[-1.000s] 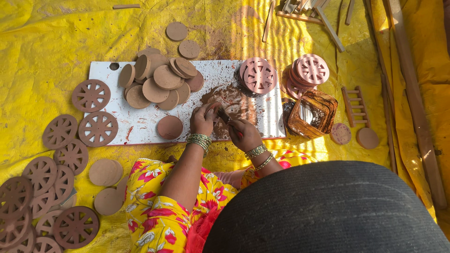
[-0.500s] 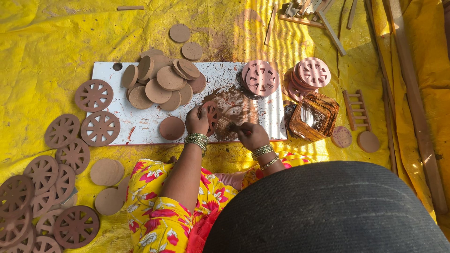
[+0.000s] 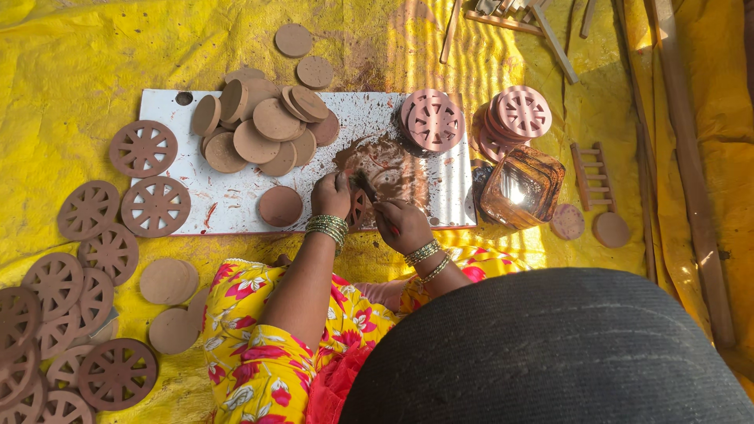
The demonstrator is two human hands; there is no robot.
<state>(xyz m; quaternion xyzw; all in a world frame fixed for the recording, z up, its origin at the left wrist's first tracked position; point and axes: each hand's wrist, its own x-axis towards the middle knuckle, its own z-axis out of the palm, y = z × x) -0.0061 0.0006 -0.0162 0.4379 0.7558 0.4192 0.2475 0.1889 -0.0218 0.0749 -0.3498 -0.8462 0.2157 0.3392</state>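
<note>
My left hand (image 3: pixel 331 196) presses on a small brown clay wheel (image 3: pixel 358 210) at the near edge of the white board (image 3: pixel 236 200); the wheel is mostly hidden by both hands. My right hand (image 3: pixel 401 225) grips a thin brush (image 3: pixel 365 187) whose dark tip points over the wheel and the wet brown smear (image 3: pixel 393 165) on the board. Both wrists carry bangles. A plain clay disc (image 3: pixel 280 206) lies just left of my left hand.
A heap of plain clay discs (image 3: pixel 259 129) sits on the board's far side, with pink spoked wheels (image 3: pixel 432 122) at its right end and more (image 3: pixel 522 112) beside it. A brown glass bowl (image 3: pixel 522 187) stands right of the board. Several spoked wheels (image 3: pixel 86 267) lie left on the yellow sheet. Wooden sticks (image 3: pixel 691 196) are at the right.
Both hands stay over the same wheel; my right hand has shifted slightly with small brush strokes. The rest has not moved.
</note>
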